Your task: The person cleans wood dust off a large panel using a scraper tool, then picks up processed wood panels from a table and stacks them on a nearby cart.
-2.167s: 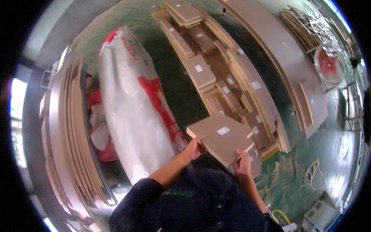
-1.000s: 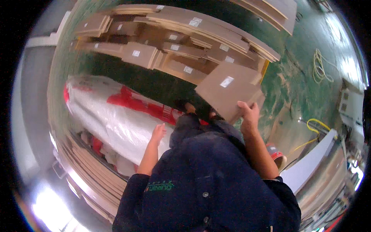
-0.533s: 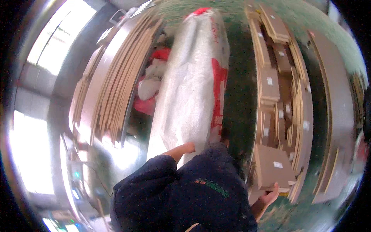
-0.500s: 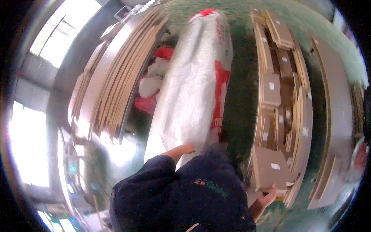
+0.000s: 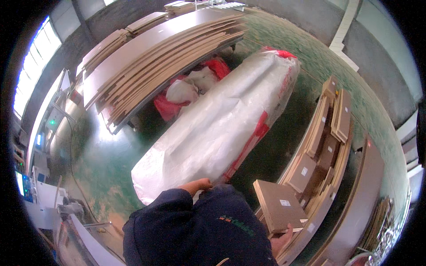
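My right hand (image 5: 283, 240) grips the near edge of a short stack of brown panels (image 5: 279, 206), its thumb up by the edge and the other fingers largely hidden. The top panel is flat and carries a white label. Whether the stack's far end rests on the boards beneath cannot be made out. My left hand (image 5: 199, 184) is curled closed in front of my body, with nothing visible in it. Below and beyond it lies a long white sheet-wrapped bundle (image 5: 213, 128) with red strips; whether the hand touches it is unclear.
On the right, a long row of labelled boards (image 5: 301, 170) runs away from me, beside another long panel (image 5: 355, 195). A low platform of stacked boards (image 5: 164, 57) stands far left. Red and white sacks (image 5: 182, 91) lie beside the bundle. Machinery (image 5: 49, 124) lines the left.
My view has swung to the right, so the bundle and board rows now slant. My right hand keeps its hold on the panel stack. The left hand stays curled before me.
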A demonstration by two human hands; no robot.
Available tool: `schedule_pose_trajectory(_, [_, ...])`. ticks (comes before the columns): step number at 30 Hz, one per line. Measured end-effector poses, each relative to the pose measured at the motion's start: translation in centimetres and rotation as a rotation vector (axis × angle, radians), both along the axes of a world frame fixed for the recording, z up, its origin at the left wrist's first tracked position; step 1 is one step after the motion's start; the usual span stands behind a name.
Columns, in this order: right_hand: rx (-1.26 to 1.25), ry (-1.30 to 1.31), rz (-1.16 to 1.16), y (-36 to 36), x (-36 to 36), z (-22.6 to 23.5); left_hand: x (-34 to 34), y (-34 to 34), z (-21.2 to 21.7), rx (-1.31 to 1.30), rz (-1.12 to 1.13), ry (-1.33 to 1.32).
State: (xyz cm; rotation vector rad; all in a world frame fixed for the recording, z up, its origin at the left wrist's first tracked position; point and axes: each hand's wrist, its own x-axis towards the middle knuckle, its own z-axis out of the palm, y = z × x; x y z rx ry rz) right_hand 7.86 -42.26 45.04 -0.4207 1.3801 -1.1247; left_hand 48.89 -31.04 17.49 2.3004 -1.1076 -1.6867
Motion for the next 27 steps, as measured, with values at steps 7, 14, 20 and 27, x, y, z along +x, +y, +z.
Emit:
schedule_pose_trajectory(7, [-0.023,-0.023,0.081,-2.0,1.7,2.1,0.4,-2.5,1.3,-0.263,-0.024,-0.184])
schedule_pose_trajectory(14, [0.138,-0.064,-0.157,-9.6,-3.8,-6.3,-3.6,-6.4,-0.3,-0.181,0.535,0.332])
schedule_pose_trajectory(20, [0.237,-0.06,-0.127,-25.2,4.0,-4.2,3.8,-19.5,1.6,-0.032,0.398,0.209])
schedule_pose_trajectory(27, [0.112,-0.041,-0.007,-46.2,6.9,-4.3,8.1,-31.9,-0.3,-0.14,0.058,-0.015])
